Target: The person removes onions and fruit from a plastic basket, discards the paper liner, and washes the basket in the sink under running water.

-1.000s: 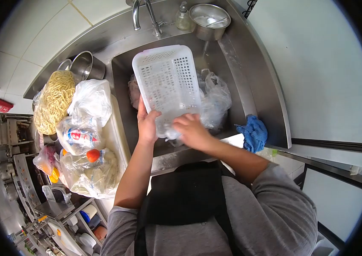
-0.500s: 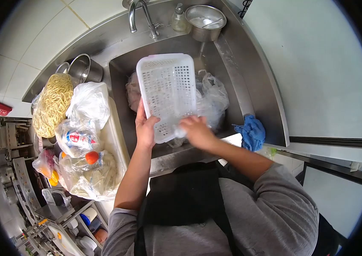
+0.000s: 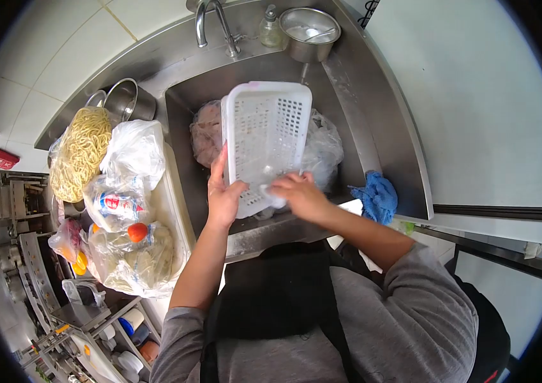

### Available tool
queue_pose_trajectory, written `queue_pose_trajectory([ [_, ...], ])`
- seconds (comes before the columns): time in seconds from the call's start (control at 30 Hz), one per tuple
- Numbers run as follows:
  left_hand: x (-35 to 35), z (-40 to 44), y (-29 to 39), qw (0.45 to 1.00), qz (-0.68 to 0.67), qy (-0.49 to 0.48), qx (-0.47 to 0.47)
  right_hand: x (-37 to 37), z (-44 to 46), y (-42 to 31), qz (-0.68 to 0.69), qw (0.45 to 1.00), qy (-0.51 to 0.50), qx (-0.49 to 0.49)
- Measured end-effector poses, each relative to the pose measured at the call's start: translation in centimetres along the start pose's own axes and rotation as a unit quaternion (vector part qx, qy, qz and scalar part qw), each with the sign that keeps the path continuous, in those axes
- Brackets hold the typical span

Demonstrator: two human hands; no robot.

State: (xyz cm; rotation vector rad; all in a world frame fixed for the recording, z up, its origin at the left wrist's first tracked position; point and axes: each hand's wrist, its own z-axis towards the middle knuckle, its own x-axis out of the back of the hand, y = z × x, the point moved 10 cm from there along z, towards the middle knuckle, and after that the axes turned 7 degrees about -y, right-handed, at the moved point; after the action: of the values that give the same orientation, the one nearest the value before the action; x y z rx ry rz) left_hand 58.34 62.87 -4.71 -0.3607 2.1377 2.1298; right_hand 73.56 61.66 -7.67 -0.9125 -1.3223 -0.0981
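A white perforated plastic basket is tilted over the steel sink. My left hand grips its left edge near the close end, thumb on top. Over the basket's near end, my right hand has its fingers closed around a small whitish wad; blur hides what it is. Below the basket, a clear plastic bag with pinkish contents lies in the sink at the left. Other crumpled clear bags lie at the right, partly hidden by the basket.
A faucet, a soap bottle and a metal bowl stand along the sink's back. Bagged noodles, a tomato and several other bags crowd the left. A blue cloth hangs over the right front edge.
The basket has shifted right and turned slightly, uncovering more of the pinkish bag. My left hand moved with it. My right hand has stayed near the basket's close end.
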Motion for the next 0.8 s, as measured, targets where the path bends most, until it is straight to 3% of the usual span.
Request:
queue_pose_trajectory([
  [0.1,-0.7,-0.4,-0.8,1.000,0.004,-0.012,0.020,0.3,1.3,0.8,-0.006,0.998,-0.045,-0.045],
  [0.13,-1.2,-0.7,-1.5,0.998,-0.053,-0.015,0.037,-1.0,2.5,-0.3,-0.005,0.998,-0.044,-0.047],
  [0.2,-1.6,-0.8,-1.6,0.993,-0.107,-0.016,0.053,-2.0,4.6,-1.9,0.110,0.991,0.057,-0.056],
  [0.23,-1.7,-0.8,-1.0,0.992,-0.103,-0.024,0.066,-1.7,4.4,-1.8,0.112,0.990,0.059,-0.055],
  [0.33,-1.4,-1.4,-0.9,0.995,-0.072,-0.025,0.070,-0.8,3.8,-2.7,-0.040,0.997,-0.059,0.018],
  [0.43,-0.4,-1.5,-2.2,0.998,-0.019,-0.019,0.050,-1.1,3.3,0.3,-0.116,0.991,-0.066,0.001],
  [0.5,-0.6,-1.2,-1.3,0.999,0.040,-0.030,0.017,-2.2,3.4,-1.9,-0.066,0.997,-0.021,-0.023],
  [0.57,-0.5,-1.3,0.2,0.993,0.112,-0.036,-0.012,-2.6,3.1,-4.0,0.123,0.992,0.039,-0.010],
  [0.63,-0.5,-1.4,1.4,0.980,0.187,-0.047,-0.040,-2.2,1.9,-3.8,0.124,0.991,0.043,0.000],
  [0.7,-0.6,-1.3,1.5,0.968,0.245,-0.041,-0.038,-1.5,0.6,-1.8,-0.084,0.996,0.010,0.020],
  [0.8,-1.7,-0.9,2.4,0.951,0.306,-0.021,-0.036,0.2,2.4,-0.3,-0.310,0.939,0.062,0.134],
])
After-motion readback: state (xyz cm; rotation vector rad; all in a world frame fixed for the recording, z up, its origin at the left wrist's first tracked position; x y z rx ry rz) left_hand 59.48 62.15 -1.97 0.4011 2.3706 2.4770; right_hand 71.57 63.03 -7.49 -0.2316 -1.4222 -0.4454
